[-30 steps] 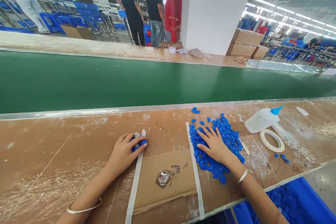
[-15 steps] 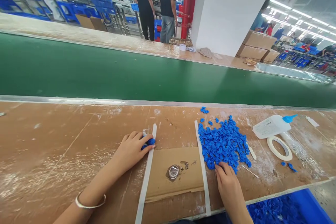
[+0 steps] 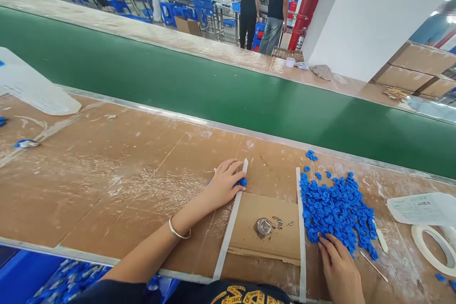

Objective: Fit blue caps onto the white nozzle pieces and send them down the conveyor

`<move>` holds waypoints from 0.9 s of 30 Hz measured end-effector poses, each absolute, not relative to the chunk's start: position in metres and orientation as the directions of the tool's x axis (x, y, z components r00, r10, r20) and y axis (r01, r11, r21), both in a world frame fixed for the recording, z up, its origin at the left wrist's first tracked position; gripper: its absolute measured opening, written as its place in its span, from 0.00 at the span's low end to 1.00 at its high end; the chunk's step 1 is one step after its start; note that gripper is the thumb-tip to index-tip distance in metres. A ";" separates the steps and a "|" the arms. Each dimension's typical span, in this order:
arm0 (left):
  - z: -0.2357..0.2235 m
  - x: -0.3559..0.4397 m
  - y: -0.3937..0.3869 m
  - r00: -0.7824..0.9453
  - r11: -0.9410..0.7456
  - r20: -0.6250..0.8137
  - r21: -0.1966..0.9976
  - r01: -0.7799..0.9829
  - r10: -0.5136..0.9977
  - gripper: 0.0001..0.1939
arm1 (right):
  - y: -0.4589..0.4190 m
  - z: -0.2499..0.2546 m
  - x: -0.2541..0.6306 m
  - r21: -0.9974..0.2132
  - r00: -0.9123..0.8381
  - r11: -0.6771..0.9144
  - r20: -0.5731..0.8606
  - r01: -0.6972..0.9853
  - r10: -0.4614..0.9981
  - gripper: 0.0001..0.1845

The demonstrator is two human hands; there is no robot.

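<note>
My left hand (image 3: 223, 184) rests on the brown worktable (image 3: 117, 175), fingers curled over a few small blue plastic pieces (image 3: 242, 182) beside the left white strip (image 3: 231, 222). My right hand (image 3: 339, 268) lies at the near edge of a heap of small blue pieces (image 3: 335, 208), fingertips touching the heap; whether it grips a piece is hidden. Between the two white strips lies a cardboard sheet (image 3: 280, 242) with a small round metal dish (image 3: 263, 226) on it. The right white strip (image 3: 301, 228) borders the heap.
A green conveyor belt (image 3: 199, 85) runs behind the table. A white bottle (image 3: 423, 209), a tape roll (image 3: 432, 243) and a thin stick (image 3: 373, 266) lie at right. A white sheet (image 3: 32, 88) sits far left. Blue bins (image 3: 60, 280) sit below the table edge. People stand beyond the belt.
The view has swung left and down. My right hand drew back from on top of the blue heap to its near edge. My left hand stays on the blue pieces by the strip.
</note>
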State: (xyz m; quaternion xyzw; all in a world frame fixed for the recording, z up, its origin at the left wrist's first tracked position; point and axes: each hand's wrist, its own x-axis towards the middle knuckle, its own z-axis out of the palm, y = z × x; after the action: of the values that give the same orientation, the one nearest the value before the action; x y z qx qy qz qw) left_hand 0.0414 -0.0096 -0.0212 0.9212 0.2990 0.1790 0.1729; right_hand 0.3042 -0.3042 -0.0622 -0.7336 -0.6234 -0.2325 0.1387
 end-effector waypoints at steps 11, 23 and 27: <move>-0.002 0.036 -0.094 0.547 0.312 -0.205 0.944 -0.109 0.811 0.21 | -0.261 -0.009 0.256 -0.313 0.111 0.047 0.470 0.949 0.876 0.14; -0.029 0.014 -0.155 0.612 0.669 -0.423 0.701 -0.246 0.668 0.28 | -0.209 -0.006 0.231 -0.349 -0.238 0.346 0.317 0.871 0.918 0.15; -0.015 0.026 -0.147 0.639 0.629 -0.355 0.730 -0.266 0.683 0.23 | -0.215 -0.001 0.227 -0.529 -0.121 0.312 0.364 0.789 0.924 0.17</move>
State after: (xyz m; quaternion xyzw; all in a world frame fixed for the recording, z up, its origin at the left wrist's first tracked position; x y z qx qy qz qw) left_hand 0.0265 -0.1468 -0.0145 0.3263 0.3190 0.2810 0.8443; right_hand 0.2266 -0.2152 -0.0006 -0.5775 -0.7417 0.1031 0.3253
